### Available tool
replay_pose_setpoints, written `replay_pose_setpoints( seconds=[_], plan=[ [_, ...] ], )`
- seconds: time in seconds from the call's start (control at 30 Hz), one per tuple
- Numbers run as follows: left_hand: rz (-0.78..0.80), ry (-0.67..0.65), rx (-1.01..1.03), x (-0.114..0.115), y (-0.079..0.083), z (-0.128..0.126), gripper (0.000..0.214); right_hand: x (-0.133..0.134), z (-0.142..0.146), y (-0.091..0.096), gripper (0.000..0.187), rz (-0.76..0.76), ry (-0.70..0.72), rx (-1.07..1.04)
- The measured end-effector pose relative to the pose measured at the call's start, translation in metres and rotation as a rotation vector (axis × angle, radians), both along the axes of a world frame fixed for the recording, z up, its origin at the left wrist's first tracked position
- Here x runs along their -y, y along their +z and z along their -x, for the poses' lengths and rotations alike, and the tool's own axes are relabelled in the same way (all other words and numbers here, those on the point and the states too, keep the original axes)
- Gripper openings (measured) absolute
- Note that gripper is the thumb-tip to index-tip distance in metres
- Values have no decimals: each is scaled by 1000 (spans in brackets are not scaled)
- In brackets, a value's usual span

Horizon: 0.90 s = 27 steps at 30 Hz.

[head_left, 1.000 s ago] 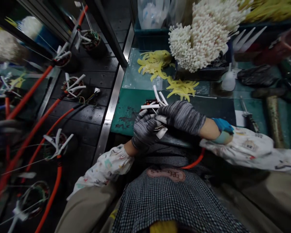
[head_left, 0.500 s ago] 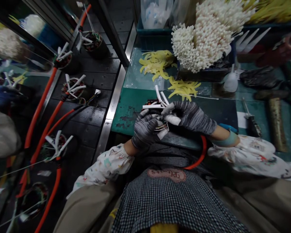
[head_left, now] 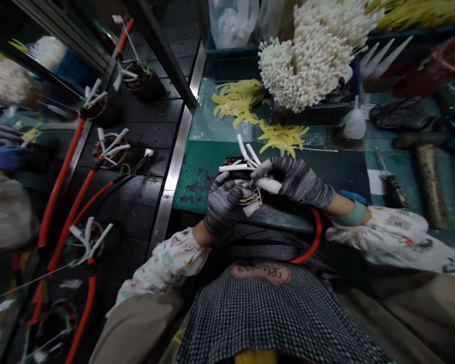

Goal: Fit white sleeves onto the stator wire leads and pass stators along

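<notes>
Both my hands wear grey striped gloves and meet at the near edge of the green bench mat (head_left: pixel 205 172). My left hand (head_left: pixel 223 207) is closed around a round wound part (head_left: pixel 250 196) with coloured wires and white sleeves sticking up from it. My right hand (head_left: pixel 293 178) pinches a white sleeve (head_left: pixel 267 185) against the top of that part. An orange cable (head_left: pixel 314 237) loops from under my right wrist toward my lap.
A dense bundle of white tubes (head_left: pixel 311 50) stands at the back, with yellow strips (head_left: pixel 242 98) in front. A small white bottle (head_left: pixel 354 124), a screwdriver (head_left: pixel 389 179) and a hammer (head_left: pixel 426 172) lie right. Similar wound parts with orange cables (head_left: pixel 109 144) ride a dark conveyor on the left.
My right hand has drawn back a little to the right and now shows a white sleeve pinched in its fingers. The orange cable loop has come into view under the wrist.
</notes>
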<state>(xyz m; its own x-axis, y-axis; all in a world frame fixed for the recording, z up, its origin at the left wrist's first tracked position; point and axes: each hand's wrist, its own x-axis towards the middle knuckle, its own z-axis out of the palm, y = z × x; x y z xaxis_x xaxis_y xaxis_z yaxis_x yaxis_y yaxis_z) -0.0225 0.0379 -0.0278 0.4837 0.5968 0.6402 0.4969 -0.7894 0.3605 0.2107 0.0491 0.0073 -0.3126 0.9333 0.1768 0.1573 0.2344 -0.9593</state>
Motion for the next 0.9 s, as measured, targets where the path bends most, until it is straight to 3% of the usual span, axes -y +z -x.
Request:
replay_pose_setpoints(
  seconds=[0.27,0.37,0.43,0.53,0.6,0.73,0.8,0.9],
  plan=[
    [46,-1,15,1,-2,1,24,1,1,-2,17,-38,23,27],
    [34,6,20,2,2,-1,23,6,-2,-2,16,-131,194,28],
    [7,12,33,2,5,-2,21,9,-4,-3,19,-60,290,63],
    [16,18,38,3,9,-5,17,16,-10,-5,22,75,171,190],
    [30,16,36,3,10,-5,14,20,-13,-6,20,-34,152,205],
    [38,20,27,3,9,-4,20,25,-7,-4,28,-228,416,94],
    [45,11,-5,1,7,-3,22,20,7,-3,30,-244,367,96],
    [23,24,-34,-3,5,-1,17,1,32,-6,21,-291,57,207]
  ],
)
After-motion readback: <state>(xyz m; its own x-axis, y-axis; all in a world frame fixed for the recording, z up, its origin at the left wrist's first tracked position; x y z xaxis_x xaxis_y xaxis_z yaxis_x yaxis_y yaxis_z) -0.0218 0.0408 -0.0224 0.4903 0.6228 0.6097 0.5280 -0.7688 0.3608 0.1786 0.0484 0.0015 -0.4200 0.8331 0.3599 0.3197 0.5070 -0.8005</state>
